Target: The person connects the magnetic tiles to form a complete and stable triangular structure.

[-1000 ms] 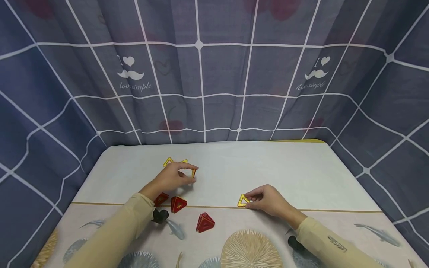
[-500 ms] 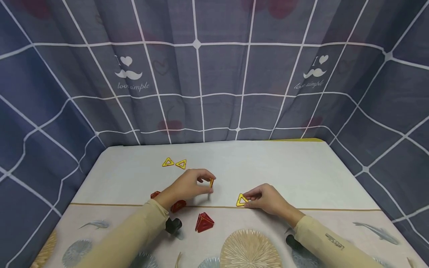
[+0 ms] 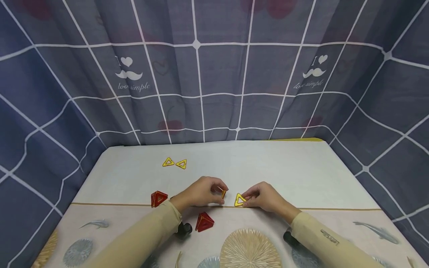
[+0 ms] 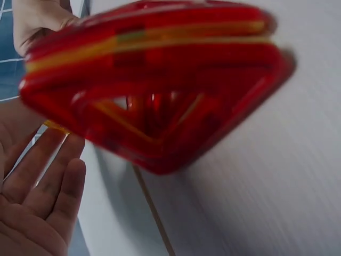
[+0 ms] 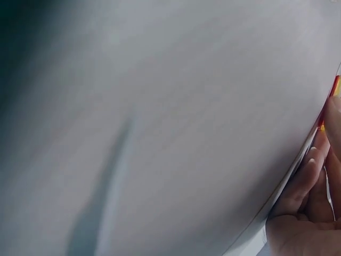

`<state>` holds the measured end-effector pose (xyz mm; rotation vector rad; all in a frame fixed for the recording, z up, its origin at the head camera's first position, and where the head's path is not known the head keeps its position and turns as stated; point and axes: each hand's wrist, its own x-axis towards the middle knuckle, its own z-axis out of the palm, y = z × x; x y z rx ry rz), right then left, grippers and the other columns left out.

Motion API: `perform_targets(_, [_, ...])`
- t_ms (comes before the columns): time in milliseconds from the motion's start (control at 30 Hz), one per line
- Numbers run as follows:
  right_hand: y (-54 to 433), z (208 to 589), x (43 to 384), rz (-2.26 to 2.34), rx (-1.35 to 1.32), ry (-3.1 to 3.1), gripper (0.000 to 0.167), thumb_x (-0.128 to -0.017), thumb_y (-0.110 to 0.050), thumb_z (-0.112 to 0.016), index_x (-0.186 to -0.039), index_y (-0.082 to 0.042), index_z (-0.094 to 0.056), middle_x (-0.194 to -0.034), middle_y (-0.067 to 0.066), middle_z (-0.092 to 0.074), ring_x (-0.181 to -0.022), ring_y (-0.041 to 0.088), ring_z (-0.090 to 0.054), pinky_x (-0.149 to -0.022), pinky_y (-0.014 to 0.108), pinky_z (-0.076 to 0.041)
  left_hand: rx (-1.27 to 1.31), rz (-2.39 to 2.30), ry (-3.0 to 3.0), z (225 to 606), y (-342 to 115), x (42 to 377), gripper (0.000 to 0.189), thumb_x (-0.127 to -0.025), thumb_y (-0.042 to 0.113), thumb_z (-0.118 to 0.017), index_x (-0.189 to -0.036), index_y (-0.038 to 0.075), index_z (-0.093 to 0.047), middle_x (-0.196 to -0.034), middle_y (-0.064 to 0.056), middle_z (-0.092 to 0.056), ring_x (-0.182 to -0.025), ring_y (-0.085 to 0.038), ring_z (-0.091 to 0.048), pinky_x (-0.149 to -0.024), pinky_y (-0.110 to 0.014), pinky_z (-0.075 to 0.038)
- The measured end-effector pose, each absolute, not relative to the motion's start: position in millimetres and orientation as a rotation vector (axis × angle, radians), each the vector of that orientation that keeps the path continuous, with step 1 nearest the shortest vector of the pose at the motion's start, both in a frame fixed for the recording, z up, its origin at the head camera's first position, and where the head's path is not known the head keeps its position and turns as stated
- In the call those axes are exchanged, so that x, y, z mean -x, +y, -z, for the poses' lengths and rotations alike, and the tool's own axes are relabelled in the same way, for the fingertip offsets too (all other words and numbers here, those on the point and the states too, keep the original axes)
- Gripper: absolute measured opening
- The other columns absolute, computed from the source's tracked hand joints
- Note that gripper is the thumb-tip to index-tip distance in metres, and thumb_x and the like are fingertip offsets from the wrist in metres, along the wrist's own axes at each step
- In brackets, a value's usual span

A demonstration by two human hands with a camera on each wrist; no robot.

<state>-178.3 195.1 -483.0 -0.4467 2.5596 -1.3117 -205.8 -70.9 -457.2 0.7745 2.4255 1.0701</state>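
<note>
My left hand (image 3: 206, 191) pinches a yellow triangular tile (image 3: 223, 193), seen nearly edge-on, between thumb and fingertips. Just to its right, my right hand (image 3: 266, 197) holds another yellow triangular tile (image 3: 238, 201) upright by its side, its open centre facing me. A short gap separates the two tiles. In the left wrist view a red pyramid of triangular tiles (image 4: 160, 128) looms close and covers part of the left hand (image 4: 42, 197). Only the edge of a tile (image 5: 334, 88) shows beside the right thumb in the right wrist view.
Two yellow triangles (image 3: 168, 162) lie flat on the white tabletop (image 3: 285, 163) at the back left. Red pyramids stand left of the left wrist (image 3: 159, 199) and in front of it (image 3: 204, 222); another is mostly hidden behind that wrist. A grid-patterned curtain (image 3: 221, 74) encloses the table.
My left hand has carried its yellow tile rightward and nearer to me, from beside the two flat triangles to close by the right hand's tile. The right hand has barely shifted.
</note>
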Motion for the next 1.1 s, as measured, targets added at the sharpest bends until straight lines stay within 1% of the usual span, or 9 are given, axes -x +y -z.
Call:
perform_targets(267, [190.7,482.7,177.9,1.307,0.478,2.539,0.024,-0.077,-0.015,-0.089,-0.096,-0.004,-0.081,-0.083,-0.002,-0.074,-0.074,0.012,-0.063,-0.064,0.025,-0.050,-0.800,-1.068,2.410,461.5,-61.7,205.3,0.035,-0.079,0.012,-0.088,-0.111,0.013,-0.074,-0.103,0.010,-0.070,-0.103,-0.015,-0.067,-0.092,-0.036,-0.051])
perform_targets(400, [190.0,482.5,177.4,1.311,0.461,2.534,0.024,-0.077,-0.017,-0.089,-0.096,-0.005,-0.081,-0.085,-0.001,-0.075,-0.076,0.012,-0.064,-0.065,0.026,-0.051,-0.785,-1.040,2.419,463.0,-56.6,204.7,0.034,-0.078,0.013,-0.088,-0.109,0.014,-0.074,-0.100,0.012,-0.070,-0.100,-0.013,-0.067,-0.090,-0.033,-0.052])
perform_targets(567, [190.2,482.6,178.0,1.319,0.458,2.523,0.024,-0.077,-0.017,-0.089,-0.097,-0.005,-0.081,-0.087,0.001,-0.076,-0.078,0.011,-0.065,-0.067,0.026,-0.051,-0.778,-1.031,2.428,461.7,-49.5,205.3,0.033,-0.078,0.012,-0.089,-0.107,0.013,-0.074,-0.098,0.011,-0.070,-0.096,-0.011,-0.067,-0.086,-0.028,-0.052])
perform_targets(767, [189.9,481.6,177.8,1.326,0.468,2.513,0.023,-0.077,-0.016,-0.088,-0.096,-0.005,-0.081,-0.085,0.000,-0.075,-0.076,0.012,-0.064,-0.066,0.025,-0.050,-0.788,-1.016,2.413,462.3,-44.0,205.9,0.033,-0.076,0.012,-0.090,-0.104,0.014,-0.074,-0.096,0.010,-0.070,-0.095,-0.010,-0.068,-0.082,-0.024,-0.052])
perform_targets(900, [190.1,480.7,177.5,1.315,0.465,2.531,0.023,-0.076,-0.016,-0.089,-0.095,-0.006,-0.081,-0.085,-0.001,-0.075,-0.074,0.011,-0.063,-0.065,0.025,-0.049,-0.791,-1.023,2.411,462.2,-41.2,206.9,0.032,-0.076,0.011,-0.090,-0.104,0.014,-0.074,-0.098,0.009,-0.070,-0.095,-0.010,-0.068,-0.081,-0.023,-0.053])
perform_targets(1033, [190.4,479.9,176.9,1.321,0.463,2.520,0.022,-0.077,-0.015,-0.088,-0.096,-0.005,-0.081,-0.084,-0.001,-0.075,-0.075,0.011,-0.064,-0.066,0.025,-0.050,-0.814,-1.018,2.406,462.5,-38.3,206.6,0.032,-0.076,0.010,-0.089,-0.104,0.013,-0.074,-0.100,0.009,-0.070,-0.094,-0.008,-0.068,-0.079,-0.022,-0.052])
perform_targets(1100, [190.5,479.5,176.7,1.327,0.462,2.510,0.022,-0.078,-0.015,-0.088,-0.096,-0.004,-0.081,-0.084,0.000,-0.075,-0.075,0.011,-0.066,-0.066,0.025,-0.051,-0.822,-1.017,2.406,462.8,-37.2,205.9,0.031,-0.076,0.009,-0.089,-0.103,0.012,-0.074,-0.099,0.008,-0.071,-0.092,-0.008,-0.068,-0.076,-0.022,-0.053])
